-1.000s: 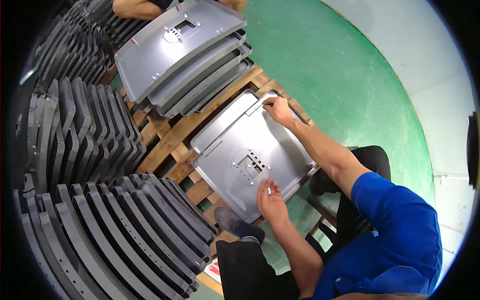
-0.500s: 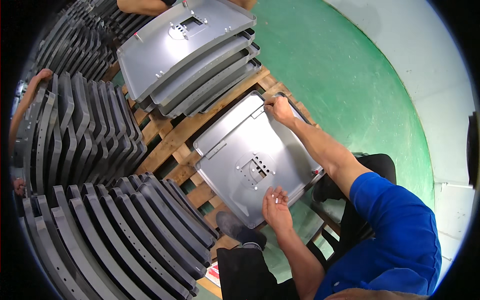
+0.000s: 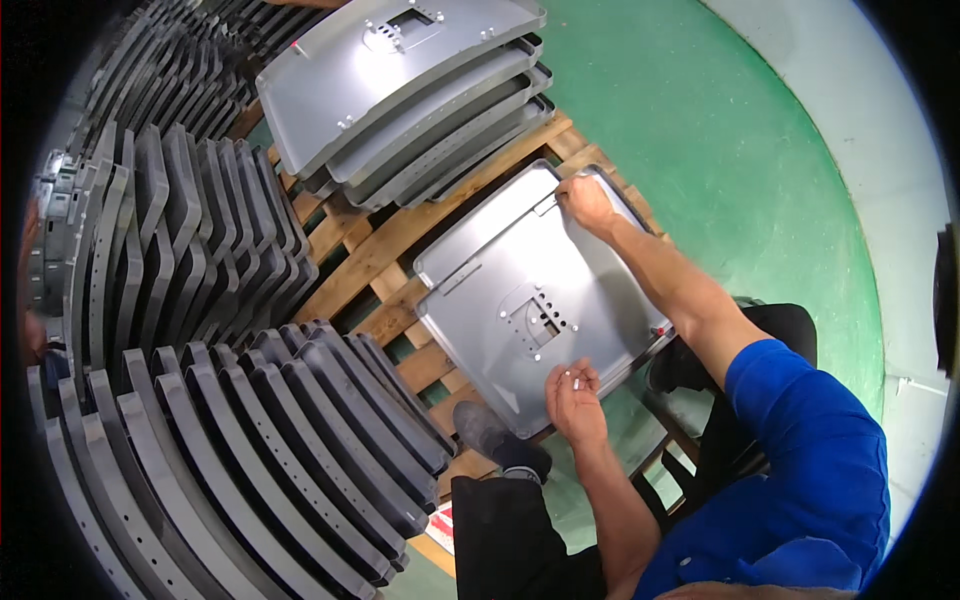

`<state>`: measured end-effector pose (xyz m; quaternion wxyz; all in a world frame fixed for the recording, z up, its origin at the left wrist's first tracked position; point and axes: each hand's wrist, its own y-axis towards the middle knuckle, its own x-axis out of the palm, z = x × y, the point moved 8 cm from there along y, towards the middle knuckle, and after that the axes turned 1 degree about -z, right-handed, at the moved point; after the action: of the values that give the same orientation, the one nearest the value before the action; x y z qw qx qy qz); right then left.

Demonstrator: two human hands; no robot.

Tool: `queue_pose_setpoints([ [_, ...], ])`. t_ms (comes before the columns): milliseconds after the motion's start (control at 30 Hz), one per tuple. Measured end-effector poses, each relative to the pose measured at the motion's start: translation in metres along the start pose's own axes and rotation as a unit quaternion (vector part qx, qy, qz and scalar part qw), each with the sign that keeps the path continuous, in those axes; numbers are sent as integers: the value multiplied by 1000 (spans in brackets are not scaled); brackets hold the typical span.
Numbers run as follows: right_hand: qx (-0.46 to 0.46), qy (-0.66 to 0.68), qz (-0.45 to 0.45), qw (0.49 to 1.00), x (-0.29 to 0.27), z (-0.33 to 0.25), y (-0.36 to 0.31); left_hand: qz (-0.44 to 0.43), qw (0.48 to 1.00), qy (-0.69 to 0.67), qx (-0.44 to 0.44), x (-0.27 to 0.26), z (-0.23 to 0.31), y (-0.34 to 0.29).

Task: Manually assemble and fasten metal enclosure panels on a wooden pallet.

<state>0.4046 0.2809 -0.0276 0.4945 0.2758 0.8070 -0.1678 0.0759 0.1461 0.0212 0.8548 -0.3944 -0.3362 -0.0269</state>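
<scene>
A flat grey sheet-metal panel with raised edges lies in front of me, with a square cut-out and several small holes and white studs near its middle. My right hand is at the panel's far corner, next to a narrow slotted strip. Its fingers are pinched together, and whatever is between them is hidden. Above the panel's near edge, my left hand is turned palm up, its curled fingers cradling small white pieces. A red piece sits at the panel's right corner.
A wooden pallet lies beneath the panels. Beyond it stands a stack of similar panels. Rows of grey metal panels on edge fill the left side. My shoe is close to the panel's near left edge. The floor is green.
The whole view has shifted, so the scene sits further right and slightly higher. My right hand stays at the panel's far corner. My left fingers look a little more curled around the white pieces.
</scene>
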Motion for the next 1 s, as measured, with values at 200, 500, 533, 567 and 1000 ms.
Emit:
queue_pose_setpoints([
  [200,16,53,5,998,-6,4,-2,16,999,39,13,3,5,-2],
  [500,146,289,-124,938,-34,-32,-85,108,994,29,17,-17,14,-1],
  [533,110,393,-175,896,-29,-50,-109,123,992,30,12,-18,16,0],
  [567,85,434,-248,862,-27,-81,-134,143,989,29,10,-23,21,-1],
  [1000,-190,287,-299,890,-66,-175,-220,136,990,33,17,-14,21,-9],
])
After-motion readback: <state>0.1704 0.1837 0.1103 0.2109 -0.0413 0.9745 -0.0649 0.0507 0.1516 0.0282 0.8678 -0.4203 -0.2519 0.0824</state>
